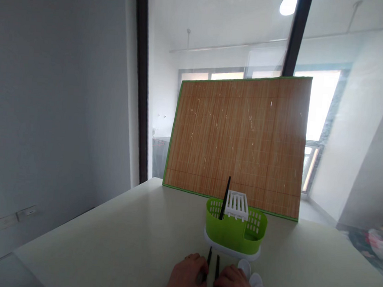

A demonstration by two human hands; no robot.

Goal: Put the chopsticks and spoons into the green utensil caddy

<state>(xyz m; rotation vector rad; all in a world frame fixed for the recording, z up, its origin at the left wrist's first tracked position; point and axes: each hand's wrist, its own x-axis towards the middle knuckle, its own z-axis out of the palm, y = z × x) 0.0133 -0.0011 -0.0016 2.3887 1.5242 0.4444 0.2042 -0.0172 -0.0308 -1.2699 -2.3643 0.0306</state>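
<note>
A green utensil holder [231,233] with slotted walls stands on a white base tray [231,249]. One black chopstick [226,195] leans upright in its left compartment, and a white slotted rack [238,204] sits tilted on the top middle. In front of the holder, my left hand [189,274] is closed around a black chopstick [209,256]. My right hand [235,285] is closed on another black chopstick [217,265], its fingers bent against the shaft. The lower ends of both chopsticks are partly hidden by my hands. White spoons [244,267] lie right beside my right hand.
Behind the holder a bamboo mat [238,138] with green edging stands upright on the white table [131,231]. A glass partition with dark frames rises behind it. A grey wall [57,84] with sockets is on the left.
</note>
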